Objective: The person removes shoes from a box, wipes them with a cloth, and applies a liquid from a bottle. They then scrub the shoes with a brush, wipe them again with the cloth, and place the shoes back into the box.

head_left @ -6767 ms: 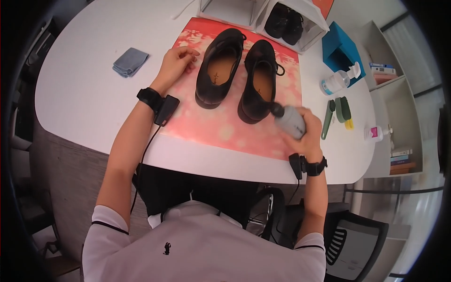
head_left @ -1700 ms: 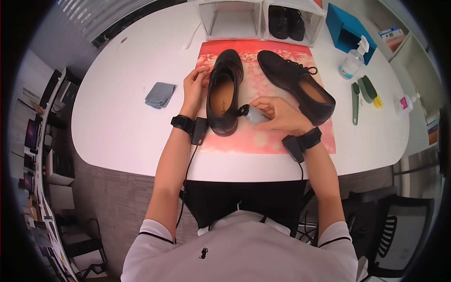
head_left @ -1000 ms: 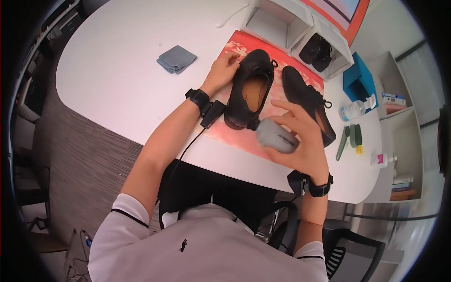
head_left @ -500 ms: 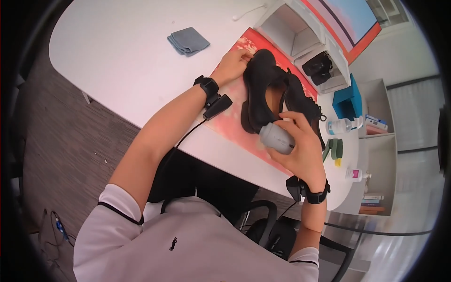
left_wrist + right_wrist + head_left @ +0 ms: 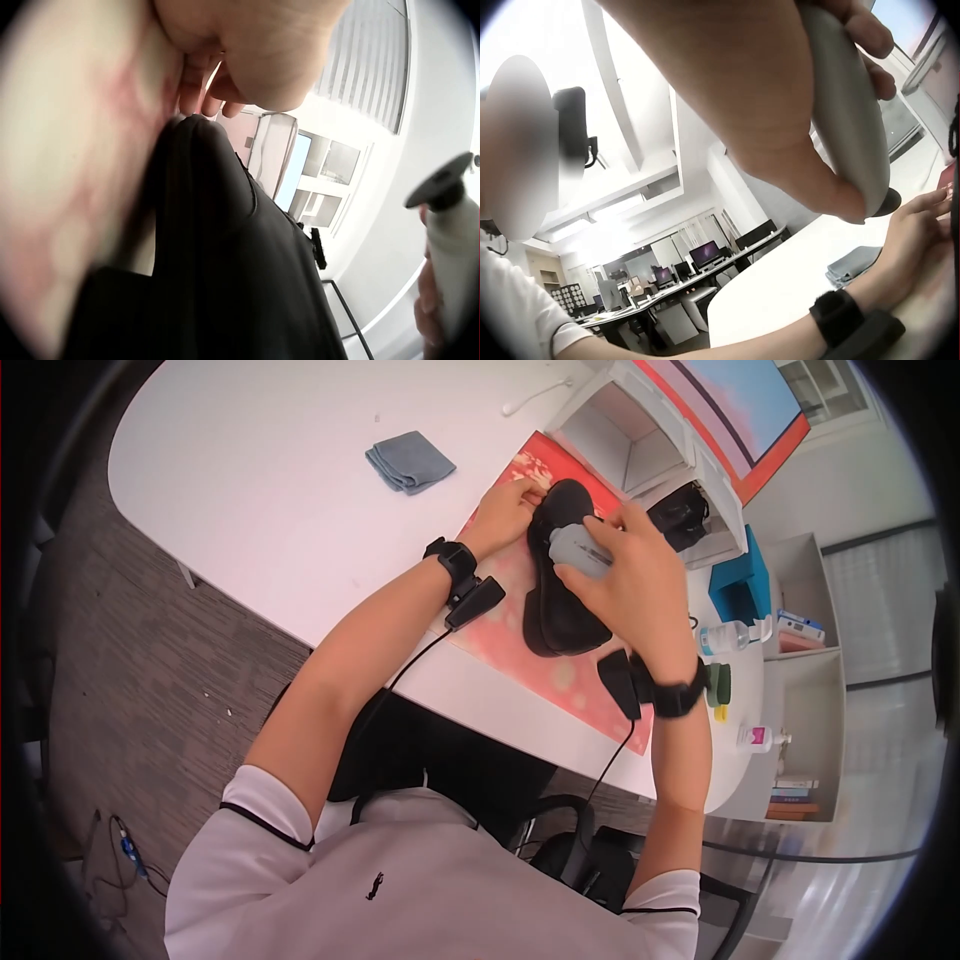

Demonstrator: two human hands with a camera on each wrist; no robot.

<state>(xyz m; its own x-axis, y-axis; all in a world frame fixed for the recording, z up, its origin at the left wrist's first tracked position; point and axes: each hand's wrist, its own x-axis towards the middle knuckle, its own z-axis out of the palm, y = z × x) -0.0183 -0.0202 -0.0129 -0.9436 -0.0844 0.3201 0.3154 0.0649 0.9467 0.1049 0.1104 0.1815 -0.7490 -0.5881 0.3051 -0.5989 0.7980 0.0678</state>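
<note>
In the head view a black lace-up shoe (image 5: pixel 575 620) stands on the red and pink mat (image 5: pixel 545 685). My left hand (image 5: pixel 505 515) is at its toe, fingertips gripping the front edge; the left wrist view shows the fingers (image 5: pixel 212 97) right against the toe tip. My right hand (image 5: pixel 645 575) holds a grey bottle (image 5: pixel 580 550) over the front of this shoe, fingers and thumb round its body. A flat black applicator head (image 5: pixel 442 182) shows on the bottle in the left wrist view. The right hand covers much of the shoe's opening and the second shoe.
A folded grey cloth (image 5: pixel 410 460) lies on the white table (image 5: pixel 270 470). White boxes (image 5: pixel 625 425) stand at the back, one with black shoes (image 5: pixel 680 515). To the right are a blue box (image 5: pixel 740 580), a spray bottle (image 5: pixel 725 637), a green brush (image 5: pixel 718 685) and a pump bottle (image 5: pixel 757 736).
My right hand has moved the bottle from the shoe's heel forward toward its toe. The left hand stays at the toe. Earlier the bottle was at the other shoe, which has since turned aside.
</note>
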